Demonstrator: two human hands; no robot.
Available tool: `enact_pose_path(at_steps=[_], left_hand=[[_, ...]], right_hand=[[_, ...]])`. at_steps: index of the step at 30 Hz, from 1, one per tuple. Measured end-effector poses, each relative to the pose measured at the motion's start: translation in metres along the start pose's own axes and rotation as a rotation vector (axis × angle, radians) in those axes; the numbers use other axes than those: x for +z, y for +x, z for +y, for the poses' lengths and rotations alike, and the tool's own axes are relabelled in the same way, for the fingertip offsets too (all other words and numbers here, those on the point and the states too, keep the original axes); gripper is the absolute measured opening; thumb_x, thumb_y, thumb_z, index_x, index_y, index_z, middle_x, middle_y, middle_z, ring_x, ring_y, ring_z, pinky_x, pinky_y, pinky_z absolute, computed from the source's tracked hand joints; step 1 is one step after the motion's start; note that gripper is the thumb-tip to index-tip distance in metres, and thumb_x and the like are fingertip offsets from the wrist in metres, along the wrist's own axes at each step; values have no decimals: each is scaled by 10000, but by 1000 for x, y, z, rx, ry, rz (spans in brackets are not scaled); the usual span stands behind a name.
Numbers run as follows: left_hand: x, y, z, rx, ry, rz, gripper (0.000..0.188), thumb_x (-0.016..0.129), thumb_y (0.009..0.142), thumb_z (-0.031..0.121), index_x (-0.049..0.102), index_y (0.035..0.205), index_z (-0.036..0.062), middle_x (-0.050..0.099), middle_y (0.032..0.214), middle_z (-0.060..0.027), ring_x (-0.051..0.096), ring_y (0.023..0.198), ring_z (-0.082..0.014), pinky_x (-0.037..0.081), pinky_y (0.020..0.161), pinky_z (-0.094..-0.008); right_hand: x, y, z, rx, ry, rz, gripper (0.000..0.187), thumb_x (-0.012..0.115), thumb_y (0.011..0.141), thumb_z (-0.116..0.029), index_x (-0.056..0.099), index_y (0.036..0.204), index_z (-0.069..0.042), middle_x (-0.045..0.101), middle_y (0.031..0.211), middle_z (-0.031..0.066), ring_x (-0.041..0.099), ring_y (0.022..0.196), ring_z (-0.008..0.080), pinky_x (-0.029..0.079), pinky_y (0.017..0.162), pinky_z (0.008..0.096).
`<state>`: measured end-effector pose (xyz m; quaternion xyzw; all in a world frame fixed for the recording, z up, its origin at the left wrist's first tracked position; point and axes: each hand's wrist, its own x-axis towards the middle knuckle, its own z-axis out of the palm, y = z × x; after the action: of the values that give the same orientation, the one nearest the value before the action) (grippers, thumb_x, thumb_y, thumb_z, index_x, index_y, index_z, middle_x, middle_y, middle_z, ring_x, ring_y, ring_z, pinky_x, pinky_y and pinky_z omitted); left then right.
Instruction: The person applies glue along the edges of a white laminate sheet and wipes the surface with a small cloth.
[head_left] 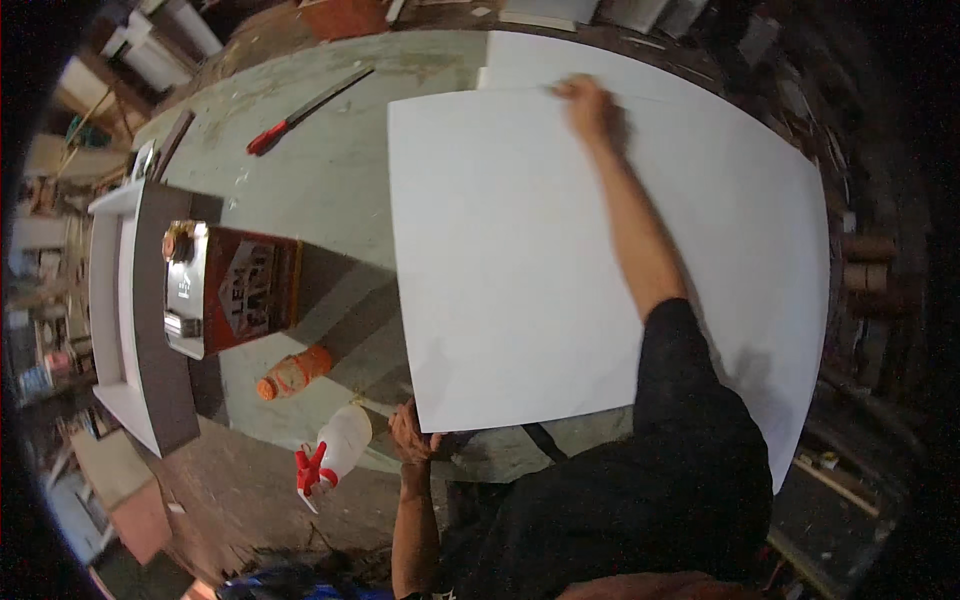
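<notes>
R grip (590, 102) curled @ edge of white sheet (510, 260), arm (645, 245) fwd.

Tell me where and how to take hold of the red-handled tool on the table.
Grip the red handle, probably from the near left: the tool lies flat, with that end nearer the person and its long dark shaft pointing away.

Large printed lettering (248, 295) on the side of the red rectangular can (222, 290), small pale marking (184, 286) on its top.
</notes>
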<state>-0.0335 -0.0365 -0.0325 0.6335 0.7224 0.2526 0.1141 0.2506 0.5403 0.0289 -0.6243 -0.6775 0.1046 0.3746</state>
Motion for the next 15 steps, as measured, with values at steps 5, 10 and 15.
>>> enact_pose_path(at_steps=[5, 10, 15], left_hand=[[24, -2, -15, 183, 64, 226, 812, 381, 931, 689, 591, 1154, -63, 635, 993, -225, 621, 868, -379, 457, 759, -491], [-4, 13, 9, 51, -85, 56, 686, 533, 917, 531, 529, 1234, -77, 595, 1088, -265, 594, 923, -431, 467, 794, -505], [14, 12, 6, 109, -80, 191, 771, 516, 889, 639, 547, 1190, -70, 586, 986, -257, 580, 852, -453, 454, 770, -512]], right_hand=[[40, -74, -124, -367, 292, -288, 97, 595, 856, -152, 678, 822, -114, 686, 882, 107, 662, 902, 273, 469, 863, 500], [-69, -131, -80, -325, 51, -281, 142, 617, 870, -70, 715, 967, -100, 722, 994, 96, 694, 920, 262, 549, 822, 398], [-223, -97, 152, 121, -263, 172, 180, 605, 900, -109, 691, 1057, -90, 735, 935, 117, 707, 877, 292, 546, 780, 391]])
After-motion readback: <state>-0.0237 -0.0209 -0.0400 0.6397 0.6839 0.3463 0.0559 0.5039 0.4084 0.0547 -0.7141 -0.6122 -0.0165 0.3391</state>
